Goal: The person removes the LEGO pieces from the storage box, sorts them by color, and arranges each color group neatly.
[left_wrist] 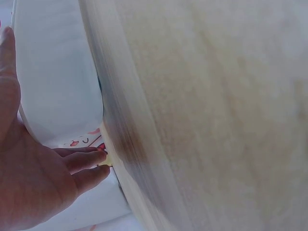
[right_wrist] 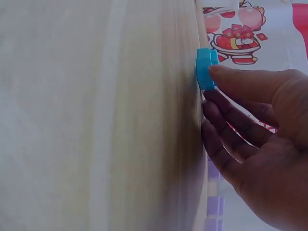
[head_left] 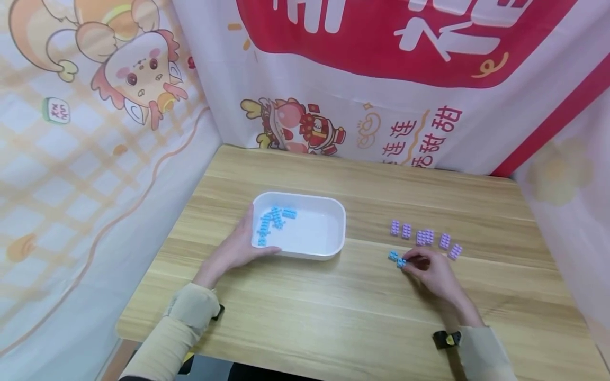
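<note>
A white plastic tray (head_left: 310,253) stands left of centre on the table, with several light-blue toy building bricks (head_left: 265,224) heaped along its left side. My left hand (head_left: 241,239) rests against the tray's near left corner, thumb along the front wall; in the left wrist view its fingers look nearly straight. On the right, my right hand (head_left: 437,271) pinches a light-blue brick (head_left: 401,262) by thumb and fingertips, low at the tabletop. Just beside that brick lies another blue brick (head_left: 393,255). In the right wrist view the thumb presses the blue brick's (right_wrist: 205,72) side.
Several purple bricks (head_left: 406,231) lie in a loose row behind my right hand. The wooden table (head_left: 305,312) meets a printed cloth (head_left: 362,106) at its back edge, and another cloth (head_left: 143,174) hangs along the left.
</note>
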`<move>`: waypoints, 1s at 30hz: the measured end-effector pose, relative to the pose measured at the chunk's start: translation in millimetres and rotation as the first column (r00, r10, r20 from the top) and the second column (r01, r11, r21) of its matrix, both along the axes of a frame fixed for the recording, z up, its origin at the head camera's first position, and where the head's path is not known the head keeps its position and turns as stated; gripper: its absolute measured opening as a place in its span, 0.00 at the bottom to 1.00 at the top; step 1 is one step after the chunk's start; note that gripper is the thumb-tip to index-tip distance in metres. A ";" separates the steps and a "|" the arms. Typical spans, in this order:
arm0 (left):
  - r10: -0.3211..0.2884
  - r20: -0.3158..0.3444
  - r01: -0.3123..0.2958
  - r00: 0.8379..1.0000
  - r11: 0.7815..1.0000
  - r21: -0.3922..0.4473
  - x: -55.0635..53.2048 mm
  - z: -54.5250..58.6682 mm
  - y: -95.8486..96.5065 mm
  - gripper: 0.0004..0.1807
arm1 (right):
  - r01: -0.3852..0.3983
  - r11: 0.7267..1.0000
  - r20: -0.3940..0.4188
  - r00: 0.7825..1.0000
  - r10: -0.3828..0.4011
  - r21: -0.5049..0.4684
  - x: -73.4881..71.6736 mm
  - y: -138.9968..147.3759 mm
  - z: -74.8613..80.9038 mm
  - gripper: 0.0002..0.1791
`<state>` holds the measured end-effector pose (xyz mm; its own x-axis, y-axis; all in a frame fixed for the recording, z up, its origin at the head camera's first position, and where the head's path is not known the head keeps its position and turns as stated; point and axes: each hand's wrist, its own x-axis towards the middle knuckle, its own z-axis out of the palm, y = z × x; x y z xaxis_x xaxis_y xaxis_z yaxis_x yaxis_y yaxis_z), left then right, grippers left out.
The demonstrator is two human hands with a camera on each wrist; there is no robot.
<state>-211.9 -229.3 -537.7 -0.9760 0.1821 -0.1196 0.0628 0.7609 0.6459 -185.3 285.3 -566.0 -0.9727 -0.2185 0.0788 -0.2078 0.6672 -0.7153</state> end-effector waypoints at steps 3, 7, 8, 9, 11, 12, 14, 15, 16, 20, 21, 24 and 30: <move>-0.001 -0.001 0.001 1.000 1.000 0.000 0.1 0.5 1.0 0.86 | -0.005 1.000 -0.014 1.000 0.005 0.001 1.9 -3.1 7.4 0.17; -0.001 -0.014 0.001 1.000 1.000 0.011 -0.3 0.9 1.5 0.87 | -0.048 0.997 -0.089 0.995 0.042 -0.059 -1.0 -18.0 30.1 0.25; 0.000 -0.016 0.000 1.000 1.000 0.012 -0.5 1.0 1.5 0.87 | -0.064 0.994 -0.107 0.993 0.055 -0.085 -3.4 -23.2 36.2 0.26; 0.000 -0.019 0.000 1.000 1.000 0.013 -0.7 1.0 1.5 0.86 | -0.083 0.990 -0.121 0.990 0.069 -0.112 -6.2 -28.4 41.7 0.26; 0.000 -0.019 0.000 1.000 1.000 0.007 -0.8 0.9 1.2 0.86 | -0.122 0.979 -0.141 0.985 0.099 -0.165 -12.9 -39.1 50.1 0.26; 0.000 -0.017 0.000 1.000 1.000 0.002 -0.7 0.7 1.0 0.86 | -0.134 0.974 -0.139 0.984 0.110 -0.183 -16.1 -44.7 52.9 0.25; 0.001 -0.012 -0.001 1.000 1.000 -0.002 -0.2 0.6 0.6 0.86 | -0.165 0.963 -0.132 0.981 0.139 -0.212 -23.4 -58.0 56.7 0.24; 0.001 -0.011 -0.001 1.000 1.000 -0.002 0.1 0.5 0.4 0.86 | -0.183 0.958 -0.122 0.980 0.159 -0.223 -27.0 -66.0 58.3 0.24; 0.002 -0.010 -0.002 1.000 1.000 -0.002 0.3 1.0 -0.1 0.86 | -0.203 0.952 -0.117 0.977 0.180 -0.230 -30.7 -75.4 59.8 0.24; 0.004 -0.017 -0.005 1.000 1.000 -0.001 0.6 2.0 -0.8 0.86 | -0.294 0.918 -0.077 0.956 0.284 -0.266 -45.0 -118.6 64.0 0.23; 0.004 -0.019 -0.004 1.000 1.000 0.000 0.6 1.9 -0.9 0.86 | -0.318 0.907 -0.068 0.948 0.312 -0.274 -48.5 -130.0 63.7 0.22; 0.002 -0.022 -0.003 1.000 1.000 -0.005 0.3 1.5 -0.7 0.86 | -0.382 0.876 -0.039 0.921 0.389 -0.296 -56.6 -162.8 61.4 0.20; 0.006 -0.020 -0.006 1.000 1.000 -0.025 0.5 1.2 0.6 0.86 | -0.483 0.825 -0.033 0.867 0.496 -0.291 -68.1 -212.9 51.2 0.18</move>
<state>-211.4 -228.6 -536.5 -0.9793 0.1733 -0.1041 0.0710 0.7772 0.6253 -253.4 72.4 -514.9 -0.7474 -0.6420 0.1711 -0.4189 0.2555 -0.8713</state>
